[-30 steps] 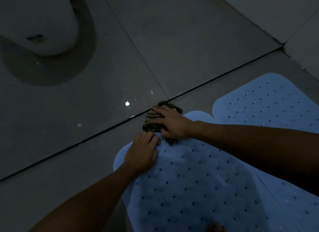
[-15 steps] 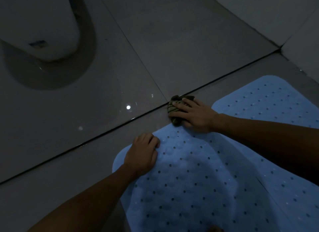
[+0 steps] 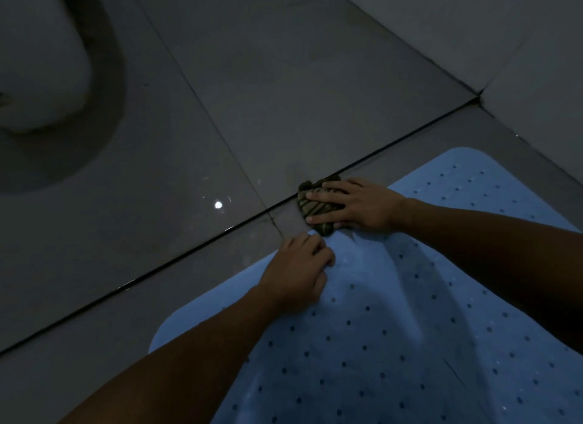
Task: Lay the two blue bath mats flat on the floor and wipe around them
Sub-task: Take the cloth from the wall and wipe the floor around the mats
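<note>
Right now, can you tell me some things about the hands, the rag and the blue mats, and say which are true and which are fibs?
1. The right hand presses a striped dark rag on the grey floor tile. True.
2. The left hand is lifted in the air. False: it rests on the near blue dotted bath mat.
3. The rag lies in the middle of a mat. False: it is at the mat's edge.
4. A second blue mat lies on the right. True.

text: none legible | labels: none — dim frame | numbers: none
</note>
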